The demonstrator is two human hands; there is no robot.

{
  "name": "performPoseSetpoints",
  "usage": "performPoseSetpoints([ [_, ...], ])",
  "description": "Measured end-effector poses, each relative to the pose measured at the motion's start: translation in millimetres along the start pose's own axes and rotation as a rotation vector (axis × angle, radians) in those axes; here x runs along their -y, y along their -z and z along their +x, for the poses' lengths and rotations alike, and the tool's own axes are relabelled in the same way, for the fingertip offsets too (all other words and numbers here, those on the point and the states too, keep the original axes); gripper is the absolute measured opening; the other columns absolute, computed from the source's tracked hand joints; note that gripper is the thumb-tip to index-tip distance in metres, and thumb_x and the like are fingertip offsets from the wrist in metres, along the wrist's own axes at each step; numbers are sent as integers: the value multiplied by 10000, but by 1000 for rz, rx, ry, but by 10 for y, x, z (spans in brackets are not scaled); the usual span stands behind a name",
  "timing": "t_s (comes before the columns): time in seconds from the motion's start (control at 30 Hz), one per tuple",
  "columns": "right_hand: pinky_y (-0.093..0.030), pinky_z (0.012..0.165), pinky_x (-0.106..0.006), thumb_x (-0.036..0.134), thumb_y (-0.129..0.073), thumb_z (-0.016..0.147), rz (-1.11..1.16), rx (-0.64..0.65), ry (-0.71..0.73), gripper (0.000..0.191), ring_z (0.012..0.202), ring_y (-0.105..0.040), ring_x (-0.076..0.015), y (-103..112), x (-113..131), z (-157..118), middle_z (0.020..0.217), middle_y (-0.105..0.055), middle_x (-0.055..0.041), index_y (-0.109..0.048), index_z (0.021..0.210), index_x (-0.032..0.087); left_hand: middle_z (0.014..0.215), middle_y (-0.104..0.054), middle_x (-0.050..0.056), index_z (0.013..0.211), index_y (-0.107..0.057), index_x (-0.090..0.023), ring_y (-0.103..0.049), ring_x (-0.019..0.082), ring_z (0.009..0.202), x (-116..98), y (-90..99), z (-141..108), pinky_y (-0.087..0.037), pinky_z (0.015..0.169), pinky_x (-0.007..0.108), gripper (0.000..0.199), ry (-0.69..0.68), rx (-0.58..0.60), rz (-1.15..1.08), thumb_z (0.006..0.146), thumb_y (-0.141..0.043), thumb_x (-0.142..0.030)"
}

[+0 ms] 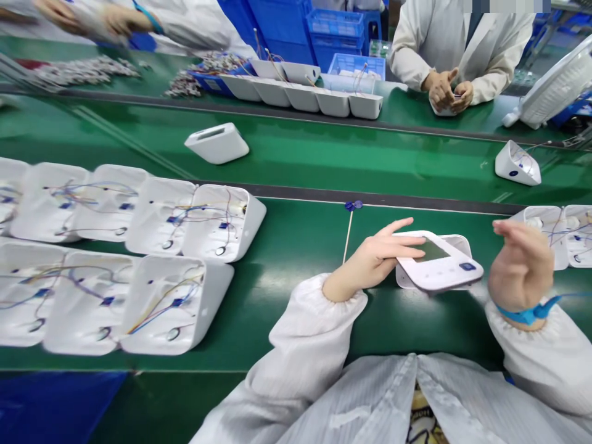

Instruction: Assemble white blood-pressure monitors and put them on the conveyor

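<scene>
I can read no text, brand or number anywhere on my feed. The white device (439, 264) under my left hand (379, 256) has a blank greyish display window and a small blue button whose marking is too small to make out. The open housings (176, 305) on the green table (287, 246) show only coloured wires, and the blue crates (345, 24) at the back carry no legible label
</scene>
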State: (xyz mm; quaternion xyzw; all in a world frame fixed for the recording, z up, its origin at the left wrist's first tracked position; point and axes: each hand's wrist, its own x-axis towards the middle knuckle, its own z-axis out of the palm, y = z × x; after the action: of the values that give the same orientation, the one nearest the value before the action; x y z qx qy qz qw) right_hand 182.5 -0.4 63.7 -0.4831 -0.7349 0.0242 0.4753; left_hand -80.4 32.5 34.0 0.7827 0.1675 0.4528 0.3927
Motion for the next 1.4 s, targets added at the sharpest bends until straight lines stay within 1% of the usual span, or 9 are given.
performPoseSetpoints([
  [0.1, -546, 816, -462, 556, -323, 993, 189, 69, -298, 506, 1007, -669, -272, -55, -70, 81, 1176, -661, -135, -571, 1286, 226, 1350, -613, 29, 989, -756, -291, -352, 280, 1441, -3, -64, 6, -334, 1150, 626, 352, -68, -58, 100, 928, -481, -80],
  [0.27, -569, 718, -378, 555, -621, 870, 467, 497, -716, 599, 870, -696, -247, -220, 18, 163, 1046, -735, -91, -562, 1347, 199, 1419, -554, 10, 899, -766, -302, -346, 294, 1441, -47, -140, -7, -393, 1119, 584, 284, -82, -124, 158, 949, -521, -168],
  [0.33, -563, 662, -358, 541, -652, 843, 628, 442, -824, 508, 789, -692, -236, -265, 92, 184, 920, -740, -74, -649, 1201, 181, 1440, -533, 27, 1035, -742, -312, -409, 285, 1402, -5, -127, -25, -390, 1130, 548, 237, 21, -261, 165, 959, -536, -223],
  [0.47, -528, 560, -305, 474, -704, 779, 677, 105, -905, 344, 649, -639, -179, -326, 181, 220, 782, -694, -26, -664, 966, 188, 1389, -561, 121, 1394, -501, -266, -568, 267, 1249, 137, -102, -74, -442, 1082, 497, 414, 349, -562, 64, 999, -461, -388],
  [0.6, -554, 572, -307, 443, -703, 774, 732, 60, -926, 322, 674, -641, -170, -359, 274, 177, 813, -680, -15, -600, 977, 216, 1535, -349, 206, 1499, -309, -184, -353, 391, 1405, 150, -245, -108, -293, 1157, 580, 945, 372, -292, 281, 778, -650, -692],
  [0.7, -569, 596, -316, 480, -695, 797, 784, 193, -855, 348, 670, -649, -168, -325, 358, 157, 807, -678, -11, -579, 1005, 226, 1553, -246, 257, 1538, -149, -149, -242, 453, 1428, 109, -388, -103, -237, 1151, 633, 1261, 335, -228, 546, 600, -803, -680],
  [0.83, -561, 646, -337, 549, -512, 922, 715, 448, -656, 368, 702, -675, -182, -263, 262, 282, 842, -702, -47, -617, 987, 202, 1492, -314, 239, 1553, -12, -179, -358, 406, 1350, 170, -445, -107, -354, 1093, 585, 1226, 236, -200, 442, 673, -790, -535],
  [1.1, -402, 646, -332, 329, -763, 783, -520, 778, 47, 235, 821, -622, -247, -555, -133, 358, 855, -682, -102, -663, 897, 149, 1535, -255, 186, 1550, -59, -250, -325, 408, 1392, 362, -522, -269, -287, 1150, 598, 1181, 95, -86, 35, 637, -785, -432],
  [1.4, -272, 640, -353, 198, -552, 958, -468, 603, 250, 265, 777, -487, -205, -554, 14, 115, 799, -665, -76, -700, 740, 169, 1467, -400, 185, 1547, -70, -235, -425, 369, 1346, 346, -615, -272, -321, 1153, 530, 1178, 250, -216, -362, 683, -675, -760],
])
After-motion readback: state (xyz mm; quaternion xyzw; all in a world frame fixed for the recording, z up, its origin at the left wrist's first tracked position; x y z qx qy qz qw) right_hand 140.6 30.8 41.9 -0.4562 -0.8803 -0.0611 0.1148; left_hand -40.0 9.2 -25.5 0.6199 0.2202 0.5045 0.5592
